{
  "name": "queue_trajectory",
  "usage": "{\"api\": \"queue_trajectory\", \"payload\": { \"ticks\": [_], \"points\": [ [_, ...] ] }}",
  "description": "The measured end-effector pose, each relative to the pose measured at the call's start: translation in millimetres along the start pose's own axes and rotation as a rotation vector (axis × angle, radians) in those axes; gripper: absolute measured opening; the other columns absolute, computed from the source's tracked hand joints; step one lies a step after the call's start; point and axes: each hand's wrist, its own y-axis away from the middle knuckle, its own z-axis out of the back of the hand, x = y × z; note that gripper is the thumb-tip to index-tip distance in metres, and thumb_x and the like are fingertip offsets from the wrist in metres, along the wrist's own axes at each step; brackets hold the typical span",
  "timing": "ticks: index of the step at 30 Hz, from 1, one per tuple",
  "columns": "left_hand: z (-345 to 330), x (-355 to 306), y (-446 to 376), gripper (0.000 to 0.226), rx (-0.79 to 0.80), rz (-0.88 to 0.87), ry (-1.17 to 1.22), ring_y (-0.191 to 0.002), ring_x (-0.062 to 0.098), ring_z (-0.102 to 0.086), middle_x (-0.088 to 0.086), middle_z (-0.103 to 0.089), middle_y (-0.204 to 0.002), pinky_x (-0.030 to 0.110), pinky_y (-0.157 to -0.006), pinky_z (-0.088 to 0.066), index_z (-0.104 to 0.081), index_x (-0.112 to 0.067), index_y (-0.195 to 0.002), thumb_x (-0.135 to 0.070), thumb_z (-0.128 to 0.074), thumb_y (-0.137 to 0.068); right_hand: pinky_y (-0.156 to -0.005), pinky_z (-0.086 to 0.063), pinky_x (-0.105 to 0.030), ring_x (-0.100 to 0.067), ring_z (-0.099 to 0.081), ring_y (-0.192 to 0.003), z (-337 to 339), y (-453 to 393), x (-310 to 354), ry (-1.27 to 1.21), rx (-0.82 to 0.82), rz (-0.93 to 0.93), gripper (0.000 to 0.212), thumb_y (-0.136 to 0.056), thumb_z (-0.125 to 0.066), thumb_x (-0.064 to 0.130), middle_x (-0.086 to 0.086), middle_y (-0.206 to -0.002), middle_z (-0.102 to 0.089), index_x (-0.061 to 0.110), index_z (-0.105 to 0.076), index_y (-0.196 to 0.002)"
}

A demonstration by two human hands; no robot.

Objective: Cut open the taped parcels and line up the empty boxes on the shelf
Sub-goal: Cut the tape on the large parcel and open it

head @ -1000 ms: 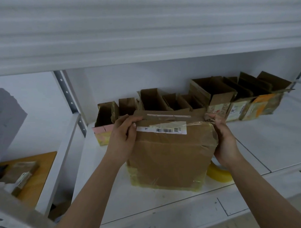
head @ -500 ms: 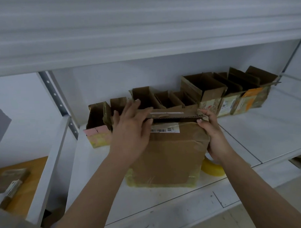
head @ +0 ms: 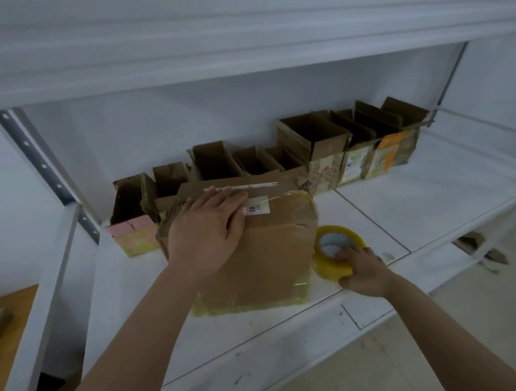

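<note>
The right hand (head: pixel 363 272) rests on the near rim of a yellow roll of packing tape (head: pixel 337 251), its fingers curled over the edge with fingertips reaching into the roll's hole, so it grips the roll. The roll lies flat on the white shelf (head: pixel 427 212), just beside the right lower corner of a large brown cardboard parcel (head: pixel 270 253), which stands to the left of this hand.

The left hand (head: pixel 206 226) lies flat on the parcel's upper left part, fingers straight and together, pressing on the folded top flap. Just past its fingertips sits a white barcode label (head: pixel 255 208) under clear tape, and yellowish tape runs along the parcel's bottom edge below the wrist.

Beyond both hands, a row of opened boxes (head: pixel 313 143) stands along the shelf's back wall, flaps up, touching side by side. The leftmost, a pink-fronted box (head: pixel 129 229), sits just left of the left hand.
</note>
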Motion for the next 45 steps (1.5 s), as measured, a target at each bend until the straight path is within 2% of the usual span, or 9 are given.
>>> {"api": "queue_trajectory", "payload": {
  "ticks": [5, 13, 19, 21, 27, 32, 34, 41, 45],
  "points": [
    [0, -2, 0, 0.058, -0.014, 0.001, -0.012, -0.137, 0.020, -0.045, -0.007, -0.054, -0.142, 0.045, -0.111, -0.034, -0.053, -0.036, -0.137, -0.051, -0.015, -0.097, -0.115, -0.024, -0.045, -0.031, -0.021, -0.141, -20, -3, 7, 0.461, -0.184, -0.006, 0.062, -0.096, -0.052, 0.038, -0.002, -0.151, -0.035, 0.022, -0.028, -0.150],
    [4, 3, 0, 0.047, 0.062, 0.042, 0.008, -0.147, 0.011, -0.023, -0.014, -0.033, -0.155, 0.038, -0.119, -0.020, -0.035, -0.044, -0.147, -0.050, -0.018, -0.103, -0.120, -0.006, -0.045, -0.016, -0.031, -0.140, -8, 3, -11, 0.438, -0.233, -0.022, 0.045, -0.094, -0.053, 0.039, 0.006, -0.135, -0.054, 0.032, -0.047, -0.138],
    [11, -2, -1, 0.047, 0.097, 0.052, 0.062, -0.148, 0.012, -0.019, -0.014, -0.029, -0.157, 0.035, -0.118, -0.020, -0.023, -0.047, -0.150, -0.047, -0.028, -0.103, -0.066, -0.046, -0.032, -0.026, -0.062, -0.073, 73, 54, 11, -1.040, -0.453, 0.102, 0.024, -0.088, -0.071, 0.025, -0.008, -0.074, -0.066, 0.002, -0.065, -0.086],
    [15, -3, -2, 0.049, 0.130, 0.066, 0.091, -0.148, 0.013, -0.018, -0.014, -0.028, -0.158, 0.036, -0.118, -0.021, -0.021, -0.049, -0.150, -0.053, -0.028, -0.101, -0.058, -0.050, -0.021, -0.014, -0.068, -0.064, 105, 85, 30, -1.122, -0.486, 0.294, 0.012, -0.092, -0.061, 0.020, 0.002, -0.068, -0.071, 0.009, -0.065, -0.091],
    [18, 0, 2, 0.106, 0.111, 0.021, 0.252, -0.148, 0.020, -0.020, -0.007, -0.033, -0.157, 0.045, -0.117, -0.022, -0.016, -0.054, -0.146, -0.096, 0.016, -0.054, -0.059, -0.053, -0.018, -0.012, -0.071, -0.065, 145, 133, 100, -0.808, -0.303, 0.691, 0.030, -0.082, -0.071, 0.034, 0.000, -0.075, -0.073, 0.008, -0.067, -0.096],
    [24, 2, 11, 0.091, -0.010, -0.030, 0.688, -0.127, 0.009, -0.044, -0.023, -0.051, -0.129, 0.041, -0.112, -0.032, -0.027, -0.051, -0.136, -0.097, 0.002, -0.063, -0.068, -0.057, -0.053, -0.035, -0.072, -0.071, 142, 119, 157, -0.612, -0.203, 0.708, 0.056, -0.072, -0.069, 0.053, -0.019, -0.082, -0.072, 0.003, -0.069, -0.096],
    [26, 3, 14, 0.087, -0.005, 0.059, 0.824, -0.128, 0.001, -0.037, -0.038, -0.042, -0.126, 0.031, -0.111, -0.028, -0.027, -0.061, -0.136, -0.098, 0.001, -0.062, -0.068, -0.058, -0.050, -0.031, -0.072, -0.065, 146, 114, 172, -0.574, -0.166, 0.699, 0.055, -0.071, -0.065, 0.053, -0.015, -0.077, -0.073, 0.003, -0.070, -0.094],
    [23, 4, 3, 0.055, -0.096, 0.267, 1.019, -0.123, 0.011, -0.054, -0.010, -0.061, -0.128, 0.037, -0.108, -0.041, -0.052, -0.046, -0.135, -0.068, -0.023, -0.093, -0.074, -0.056, -0.038, -0.021, -0.072, -0.080, 169, 89, 191, -0.306, 0.005, 0.724, 0.073, -0.059, -0.064, 0.080, -0.005, -0.083, -0.075, 0.016, -0.076, -0.091],
    [20, 9, -4, 0.057, -0.177, 0.326, 0.943, -0.115, 0.018, -0.060, 0.003, -0.067, -0.118, 0.044, -0.101, -0.047, -0.058, -0.031, -0.133, -0.062, -0.025, -0.098, -0.067, -0.052, -0.020, -0.010, -0.069, -0.076, 177, 74, 168, -0.332, 0.270, 0.784, 0.045, -0.060, -0.077, 0.052, 0.002, -0.081, -0.073, 0.016, -0.071, -0.087]
  ]
}}
